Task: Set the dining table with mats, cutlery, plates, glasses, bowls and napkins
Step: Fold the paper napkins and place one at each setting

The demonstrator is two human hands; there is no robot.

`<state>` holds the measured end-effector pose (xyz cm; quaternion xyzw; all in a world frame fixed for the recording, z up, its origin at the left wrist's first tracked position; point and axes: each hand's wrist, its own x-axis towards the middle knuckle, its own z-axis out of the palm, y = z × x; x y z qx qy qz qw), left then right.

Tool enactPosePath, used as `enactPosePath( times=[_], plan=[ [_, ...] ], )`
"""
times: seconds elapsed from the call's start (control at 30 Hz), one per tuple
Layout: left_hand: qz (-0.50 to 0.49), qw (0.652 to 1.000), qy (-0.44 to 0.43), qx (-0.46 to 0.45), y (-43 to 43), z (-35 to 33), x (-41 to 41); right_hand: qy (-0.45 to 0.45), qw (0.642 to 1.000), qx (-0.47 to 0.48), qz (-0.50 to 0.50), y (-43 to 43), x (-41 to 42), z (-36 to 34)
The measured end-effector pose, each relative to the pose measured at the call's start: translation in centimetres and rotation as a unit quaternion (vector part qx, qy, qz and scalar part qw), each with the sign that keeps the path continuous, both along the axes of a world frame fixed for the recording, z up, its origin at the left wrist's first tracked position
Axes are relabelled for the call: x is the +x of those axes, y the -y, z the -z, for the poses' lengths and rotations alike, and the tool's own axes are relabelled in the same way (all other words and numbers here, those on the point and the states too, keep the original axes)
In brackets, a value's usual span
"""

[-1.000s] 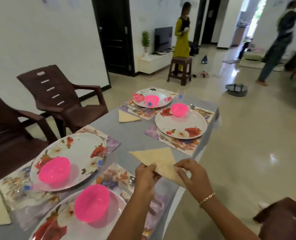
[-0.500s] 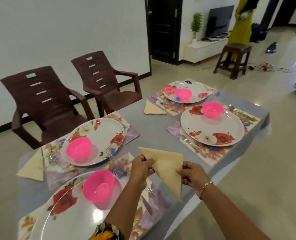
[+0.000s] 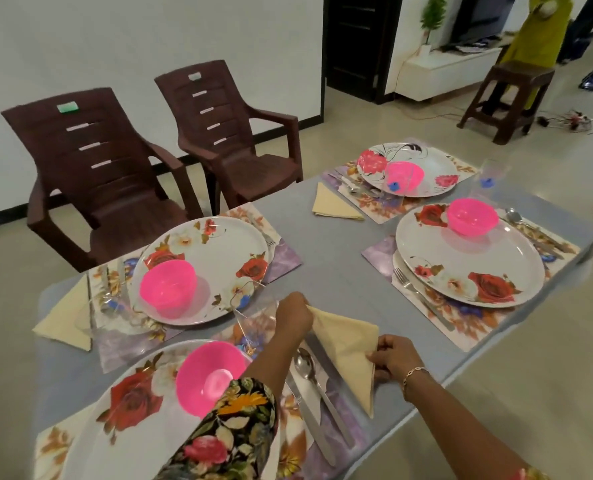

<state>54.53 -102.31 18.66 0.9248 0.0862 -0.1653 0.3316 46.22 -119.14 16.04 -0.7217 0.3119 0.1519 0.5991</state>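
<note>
Bowls point(image 3: 168, 287) on plates point(image 3: 225, 247), both hands point(image 3: 293, 318) point(image 3: 394, 355) pinching napkin point(image 3: 347, 344)

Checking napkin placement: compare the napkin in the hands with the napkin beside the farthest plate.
The held napkin is pinched at two corners by the left hand and right hand; the far napkin lies untouched. The held napkin lies beside a spoon, away from the chairs; the far napkin lies on the chairs' side. Both are pale yellow folded triangles.

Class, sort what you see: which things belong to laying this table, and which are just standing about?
Job: folded napkin, gripped by left hand and right hand; plates; pink bowls; mats; spoon; fork.
Standing about: brown chairs; stool; potted plant.
</note>
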Motion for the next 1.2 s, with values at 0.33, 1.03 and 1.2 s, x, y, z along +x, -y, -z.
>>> enactPosePath(
  times=[0.33,1.03,1.2],
  plan=[
    [0.014,0.995,0.007,0.101,0.9,2.5,1.3,0.086,0.887,-0.417,-0.181,-0.8,1.0,1.6],
    [-0.017,0.99,0.098,0.099,2.1,1.6,-0.7,0.328,0.677,-0.517,-0.408,0.5,-2.3,3.4],
    [0.032,0.982,0.184,0.039,1.5,-0.4,-4.9,0.363,0.677,-0.538,-0.346,0.6,-3.0,1.8]
  ],
)
